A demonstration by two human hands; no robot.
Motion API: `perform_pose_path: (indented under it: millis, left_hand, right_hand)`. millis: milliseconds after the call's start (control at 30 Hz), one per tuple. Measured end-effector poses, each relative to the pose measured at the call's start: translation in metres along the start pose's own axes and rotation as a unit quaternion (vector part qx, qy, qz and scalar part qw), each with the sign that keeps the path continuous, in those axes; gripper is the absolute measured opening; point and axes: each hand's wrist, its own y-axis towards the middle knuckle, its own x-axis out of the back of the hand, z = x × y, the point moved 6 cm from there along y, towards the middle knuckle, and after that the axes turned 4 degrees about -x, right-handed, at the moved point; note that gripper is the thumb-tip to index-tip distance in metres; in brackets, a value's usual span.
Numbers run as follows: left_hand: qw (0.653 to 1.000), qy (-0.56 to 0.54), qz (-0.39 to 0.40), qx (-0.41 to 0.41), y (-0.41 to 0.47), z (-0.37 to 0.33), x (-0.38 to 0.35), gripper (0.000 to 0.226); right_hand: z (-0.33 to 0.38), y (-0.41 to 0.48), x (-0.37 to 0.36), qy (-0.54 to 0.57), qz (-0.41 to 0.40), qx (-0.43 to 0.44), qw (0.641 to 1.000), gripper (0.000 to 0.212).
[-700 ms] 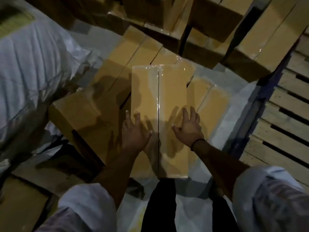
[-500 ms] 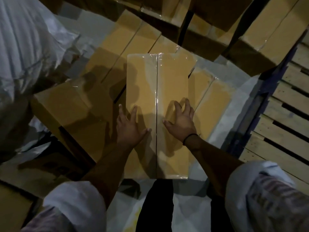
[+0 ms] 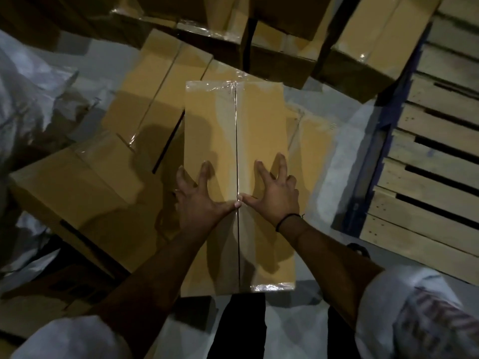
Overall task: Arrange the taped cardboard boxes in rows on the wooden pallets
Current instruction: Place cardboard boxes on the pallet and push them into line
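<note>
Taped cardboard box (image 3: 215, 125) at centre, lying lengthwise atop other boxes (image 3: 160, 86). Left hand (image 3: 199, 203) & right hand (image 3: 277, 195) press flat on its lid, fingers spread apart, thumbs meeting at seam, prob. to steady it. Wooden pallet (image 3: 427, 177) at 3 o'clock; more stacked boxes (image 3: 375, 47) at 12.

Top box (image 3: 212, 130): straight ahead of you, lying on the lower boxes (image 3: 160, 99), long side running away from you.
Hands: your left hand (image 3: 199, 200) and right hand (image 3: 274, 198) lie on its top, either side of the centre seam, thumbs meeting there.
Side box (image 3: 77, 193): left of the top box, lower.
Back row (image 3: 280, 63): behind the top box.
Pallet (image 3: 435, 182): on your right, apart from the boxes.
Sacks (image 3: 28, 81): far left.
</note>
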Motion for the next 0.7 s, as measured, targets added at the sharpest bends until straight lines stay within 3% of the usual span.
perform_pose_path:
  millis: [267,700]
  left_hand:
    - [0.995,0.055,0.010,-0.088,-0.030,-0.133,-0.029,0.128]
    - [0.979,0.063,0.075,-0.180,-0.082,-0.400,-0.187,0.130]
  right_hand:
    - [-0.120,-0.039,0.074,0.056,-0.028,-0.078,0.995,0.100]
    - [-0.415,-0.076,0.182,0.039,-0.096,-0.179,0.978,0.105]
